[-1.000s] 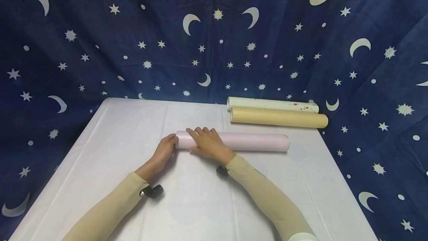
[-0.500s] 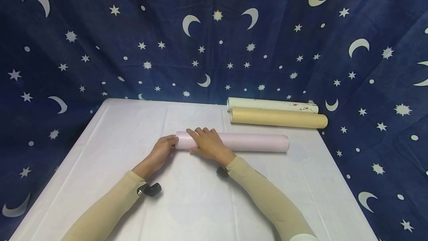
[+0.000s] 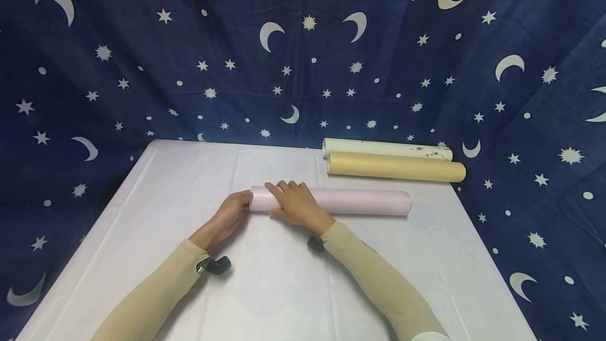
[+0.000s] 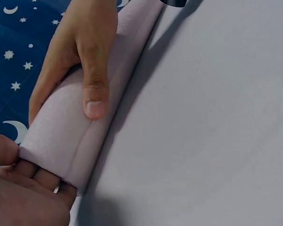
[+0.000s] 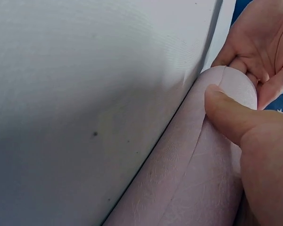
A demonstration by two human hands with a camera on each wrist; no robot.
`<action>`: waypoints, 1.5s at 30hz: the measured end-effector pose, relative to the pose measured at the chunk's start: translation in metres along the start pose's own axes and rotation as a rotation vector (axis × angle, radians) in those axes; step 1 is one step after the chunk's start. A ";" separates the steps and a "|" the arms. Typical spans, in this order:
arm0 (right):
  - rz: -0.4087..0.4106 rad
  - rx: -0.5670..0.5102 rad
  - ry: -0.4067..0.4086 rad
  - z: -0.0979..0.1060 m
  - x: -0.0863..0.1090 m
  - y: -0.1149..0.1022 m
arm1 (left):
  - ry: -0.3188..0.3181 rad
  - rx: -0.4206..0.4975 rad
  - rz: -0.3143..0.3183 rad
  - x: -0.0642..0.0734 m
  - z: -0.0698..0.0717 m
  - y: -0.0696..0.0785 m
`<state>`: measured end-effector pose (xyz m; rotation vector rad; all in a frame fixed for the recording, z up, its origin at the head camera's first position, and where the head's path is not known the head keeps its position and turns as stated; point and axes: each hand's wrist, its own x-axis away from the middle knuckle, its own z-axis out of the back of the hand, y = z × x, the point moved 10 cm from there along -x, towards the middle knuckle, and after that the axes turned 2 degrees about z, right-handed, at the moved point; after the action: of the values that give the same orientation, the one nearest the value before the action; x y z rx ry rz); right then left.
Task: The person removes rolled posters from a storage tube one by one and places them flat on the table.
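Note:
A pale pink wallpaper roll [image 3: 362, 201] lies crosswise on the white-covered table. My left hand [image 3: 227, 216] holds its left end; in the left wrist view, several fingertips [image 4: 46, 179] reach into the hollow end while the thumb sits at the rim. Over the roll, right of that end, my right hand [image 3: 298, 205] grips it from above. The right thumb [image 4: 95, 94] lies along the near side beside a lengthwise paper edge, and the other fingers go over the far side. The right wrist view shows the embossed surface of the pink roll [image 5: 179, 174] close up.
Behind and to the right lie a yellow roll [image 3: 395, 167] and a whitish roll with a floral print [image 3: 379, 147], side by side. A navy curtain [image 3: 303, 67] with moons and stars hangs round the white tabletop [image 3: 274, 283].
My left wrist has shifted very slightly to the left and up, the hand staying at the roll's end. The right hand and the rolls look unmoved.

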<state>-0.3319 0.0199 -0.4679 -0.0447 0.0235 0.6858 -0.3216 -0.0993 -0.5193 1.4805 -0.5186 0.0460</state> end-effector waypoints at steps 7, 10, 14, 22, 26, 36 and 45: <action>0.009 -0.002 -0.001 -0.001 0.001 0.000 | 0.032 0.004 -0.037 0.000 0.004 -0.001; 0.012 -0.030 0.000 0.001 0.002 -0.002 | 0.024 0.016 -0.052 0.002 0.005 0.000; 0.015 -0.040 0.020 0.005 0.003 -0.004 | 0.041 0.009 -0.067 0.005 0.010 0.001; 0.011 -0.029 0.011 0.005 0.004 -0.002 | 0.175 -0.006 -0.012 0.007 0.025 -0.001; 0.006 -0.021 0.032 0.011 0.004 0.000 | 0.171 0.009 -0.018 0.007 0.025 0.002; 0.024 -0.016 0.046 0.012 0.009 0.002 | 0.250 -0.062 0.029 0.013 0.039 0.000; 0.014 -0.019 0.067 0.016 0.014 0.003 | 0.205 -0.055 -0.014 0.013 0.035 0.005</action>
<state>-0.3229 0.0321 -0.4527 -0.0859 0.0821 0.6981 -0.3225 -0.1357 -0.5104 1.4073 -0.3409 0.1696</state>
